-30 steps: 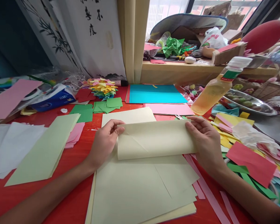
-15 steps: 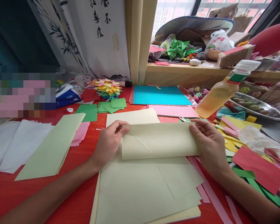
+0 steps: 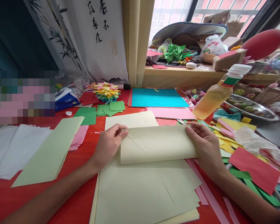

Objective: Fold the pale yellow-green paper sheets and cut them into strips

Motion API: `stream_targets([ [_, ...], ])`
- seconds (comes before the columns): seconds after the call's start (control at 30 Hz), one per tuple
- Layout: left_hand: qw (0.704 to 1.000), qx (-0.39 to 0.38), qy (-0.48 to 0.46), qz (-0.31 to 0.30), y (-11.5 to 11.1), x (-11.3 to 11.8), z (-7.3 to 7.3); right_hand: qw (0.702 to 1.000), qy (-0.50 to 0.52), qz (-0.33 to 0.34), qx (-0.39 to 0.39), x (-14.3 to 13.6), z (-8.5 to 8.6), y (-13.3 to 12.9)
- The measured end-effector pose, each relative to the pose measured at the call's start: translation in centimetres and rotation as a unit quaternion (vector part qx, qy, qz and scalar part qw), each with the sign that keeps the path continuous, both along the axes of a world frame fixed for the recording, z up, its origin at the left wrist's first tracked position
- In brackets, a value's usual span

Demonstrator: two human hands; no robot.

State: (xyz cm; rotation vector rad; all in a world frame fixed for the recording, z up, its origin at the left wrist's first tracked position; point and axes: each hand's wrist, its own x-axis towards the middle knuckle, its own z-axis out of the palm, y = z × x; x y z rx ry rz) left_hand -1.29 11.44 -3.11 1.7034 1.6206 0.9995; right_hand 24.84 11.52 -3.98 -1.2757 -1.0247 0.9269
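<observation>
A pale cream sheet of paper [image 3: 157,144] is bent over on itself, its rounded fold towards me. At its upper left corner my left hand [image 3: 110,141] pinches the edge between thumb and fingers. My right hand [image 3: 204,143] grips the upper right corner the same way, fingers partly behind the paper. Underneath lies a stack of cream sheets [image 3: 135,193], slightly fanned at the right; a diagonal crease line marks the top one. Another cream sheet [image 3: 133,119] shows behind the folded one.
A folded pale green sheet [image 3: 49,152] and white paper [image 3: 21,149] lie left. Behind are a blue sheet [image 3: 158,98], pink paper [image 3: 172,114] and a folded-paper ornament [image 3: 106,92]. At right stand a drink bottle [image 3: 211,98] and a metal dish [image 3: 268,113], with coloured scraps [image 3: 255,169] nearer.
My view has shifted slightly, so the scene sits a little lower and further left. Both hands keep the same pinch on the folded sheet, whose shape looks almost unchanged.
</observation>
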Motion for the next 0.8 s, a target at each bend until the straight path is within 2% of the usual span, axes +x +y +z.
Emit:
stream_targets([
  [0.2, 0.997, -0.033, 0.063, -0.005, 0.4, -0.7, 1.2, 0.999, -0.02, 0.025, -0.031, -0.3, 0.2, -0.2],
  [0.3, 0.989, -0.064, 0.136, -0.004, 0.6, -1.0, 1.6, 0.996, -0.022, 0.051, -0.066, -0.4, 0.4, -0.5],
  [0.4, 0.966, -0.081, 0.246, -0.011, 0.4, -1.0, 1.3, 0.99, -0.053, 0.077, -0.106, -0.5, 0.4, -0.6],
  [0.5, 0.93, -0.012, 0.365, -0.033, 0.1, -0.8, 0.3, 0.981, -0.1, 0.102, -0.135, -0.6, 0.4, -0.5],
  [0.63, 0.849, 0.114, 0.514, -0.05, -0.5, -0.3, -0.8, 0.973, -0.143, 0.122, -0.132, -0.5, 0.1, -0.4],
  [0.7, 0.812, 0.146, 0.562, -0.051, -0.8, 0.0, -1.0, 0.972, -0.157, 0.121, -0.127, -0.4, 0.1, -0.4],
  [0.8, 0.78, 0.172, 0.6, -0.046, -1.2, 0.4, -1.1, 0.97, -0.172, 0.119, -0.121, -0.4, 0.0, -0.4],
])
